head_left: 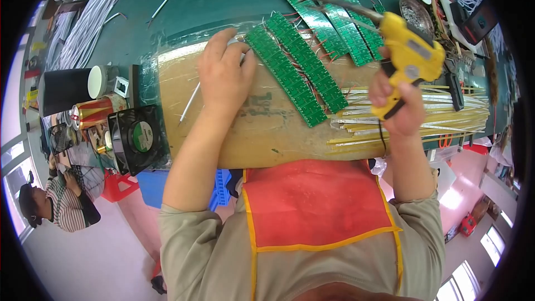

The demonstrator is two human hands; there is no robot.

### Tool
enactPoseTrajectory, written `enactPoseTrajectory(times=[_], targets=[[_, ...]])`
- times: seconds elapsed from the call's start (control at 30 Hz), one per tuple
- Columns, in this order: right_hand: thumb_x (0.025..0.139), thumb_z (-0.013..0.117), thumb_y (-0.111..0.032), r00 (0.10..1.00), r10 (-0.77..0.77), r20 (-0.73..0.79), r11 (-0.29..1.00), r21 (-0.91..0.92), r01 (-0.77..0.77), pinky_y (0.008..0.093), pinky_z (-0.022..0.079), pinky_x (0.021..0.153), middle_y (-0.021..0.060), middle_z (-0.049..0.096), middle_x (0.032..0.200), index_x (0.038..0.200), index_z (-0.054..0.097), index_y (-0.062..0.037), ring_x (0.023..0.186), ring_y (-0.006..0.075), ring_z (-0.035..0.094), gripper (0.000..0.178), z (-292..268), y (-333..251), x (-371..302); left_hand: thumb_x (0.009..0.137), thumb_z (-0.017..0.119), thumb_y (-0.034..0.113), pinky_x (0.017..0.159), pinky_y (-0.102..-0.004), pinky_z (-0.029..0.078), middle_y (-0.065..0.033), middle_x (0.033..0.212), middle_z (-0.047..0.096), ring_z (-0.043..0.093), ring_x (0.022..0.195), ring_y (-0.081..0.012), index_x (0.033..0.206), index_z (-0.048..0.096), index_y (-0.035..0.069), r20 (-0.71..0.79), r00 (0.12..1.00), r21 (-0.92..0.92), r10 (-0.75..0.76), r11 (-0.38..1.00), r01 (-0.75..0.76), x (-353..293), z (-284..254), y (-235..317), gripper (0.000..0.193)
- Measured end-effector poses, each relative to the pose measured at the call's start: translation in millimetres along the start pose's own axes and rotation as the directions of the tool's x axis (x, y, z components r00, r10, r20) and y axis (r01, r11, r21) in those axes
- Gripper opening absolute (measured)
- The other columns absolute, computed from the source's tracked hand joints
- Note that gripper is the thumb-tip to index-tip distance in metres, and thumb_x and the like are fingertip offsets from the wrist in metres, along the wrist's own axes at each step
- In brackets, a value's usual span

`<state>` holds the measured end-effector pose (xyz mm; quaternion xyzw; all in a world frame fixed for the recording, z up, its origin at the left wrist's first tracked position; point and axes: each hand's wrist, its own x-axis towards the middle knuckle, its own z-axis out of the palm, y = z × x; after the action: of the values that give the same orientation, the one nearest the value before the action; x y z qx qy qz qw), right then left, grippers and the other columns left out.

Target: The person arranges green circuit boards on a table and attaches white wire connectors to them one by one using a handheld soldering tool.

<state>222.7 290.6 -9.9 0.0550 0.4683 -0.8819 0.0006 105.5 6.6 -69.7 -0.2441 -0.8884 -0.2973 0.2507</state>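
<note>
My right hand (397, 97) is wrapped round the handle of a yellow soldering gun (413, 50). The gun's metal tip points left, above several green circuit board strips (317, 22) on the far side of the table. Near the middle, my left hand (225, 72) is closed with bent fingers at the upper end of a green circuit board strip (284, 72). A thin white cable (190, 102) runs out from under that hand; the fingertips' hold on it is partly hidden. Beside the strip lies a second one (309, 61), with red and white wires between them.
A brown cardboard sheet (262, 139) covers the near table. Yellow-and-white strips (418, 114) lie at right. At left stand a black fan (134, 138) and a red-gold can (92, 114); white cables (92, 28) lie behind. Another person (61, 200) sits at far left.
</note>
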Motion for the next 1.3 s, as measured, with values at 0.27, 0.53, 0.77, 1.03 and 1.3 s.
enactPoseTrajectory(times=[0.27,0.53,0.77,1.03,1.3], targets=[[0.083,0.069,-0.018,0.970,0.225,0.096,0.919,-0.351,-0.179,0.0289,0.047,0.067,0.0037,0.060,0.087,0.119,0.054,-0.0024,0.075,0.0123,0.058,0.042,32.2,35.6,0.2,0.072,0.071,0.004,0.083,-0.0426,0.051,-0.0163,0.109,0.065,0.063,0.097,-0.0349,0.078,0.064,0.003,-0.003,1.000,-0.005,0.006,1.000,-0.006,0.8,1.2,-1.0,0.009],[0.084,0.069,-0.018,0.962,0.268,-0.058,0.838,-0.478,-0.263,0.0256,0.044,0.056,-0.0006,0.058,0.075,0.097,0.060,-0.0043,0.063,0.0079,0.054,0.021,31.3,38.2,-0.2,0.067,0.068,0.003,0.082,-0.0440,0.049,-0.0128,0.106,0.062,0.060,0.099,-0.0338,0.076,0.061,0.005,-0.042,0.999,-0.014,0.017,1.000,-0.018,-0.5,5.9,-3.2,0.012],[0.084,0.071,-0.018,0.956,0.279,-0.085,0.837,-0.466,-0.286,0.0256,0.044,0.056,-0.0007,0.058,0.075,0.099,0.059,-0.0035,0.063,0.0080,0.054,0.024,35.3,35.2,-0.1,0.067,0.067,0.003,0.086,-0.0448,0.048,-0.0148,0.108,0.061,0.058,0.102,-0.0363,0.078,0.062,0.005,-0.015,1.000,-0.063,-0.004,0.998,0.003,-1.0,6.0,-2.2,0.012],[0.081,0.076,-0.020,0.967,0.251,-0.042,0.849,-0.471,-0.240,0.0258,0.046,0.068,-0.0002,0.061,0.090,0.106,0.060,-0.0043,0.080,0.0092,0.057,0.034,35.0,35.4,-4.6,0.074,0.070,0.008,0.089,-0.0426,0.047,-0.0144,0.115,0.062,0.060,0.105,-0.0331,0.084,0.065,0.005,-0.028,0.998,0.032,-0.057,0.998,0.058,-1.3,4.0,0.5,0.011],[0.082,0.075,-0.024,0.949,0.297,-0.104,0.787,-0.536,-0.305,0.0249,0.043,0.058,-0.0017,0.058,0.075,0.100,0.060,-0.0049,0.066,0.0074,0.054,0.030,44.1,34.6,-0.6,0.074,0.070,0.008,0.090,-0.0428,0.046,-0.0121,0.114,0.063,0.060,0.104,-0.0319,0.082,0.065,0.006,-0.011,0.999,0.074,-0.048,0.996,0.049,-1.0,4.8,0.7,0.010]])
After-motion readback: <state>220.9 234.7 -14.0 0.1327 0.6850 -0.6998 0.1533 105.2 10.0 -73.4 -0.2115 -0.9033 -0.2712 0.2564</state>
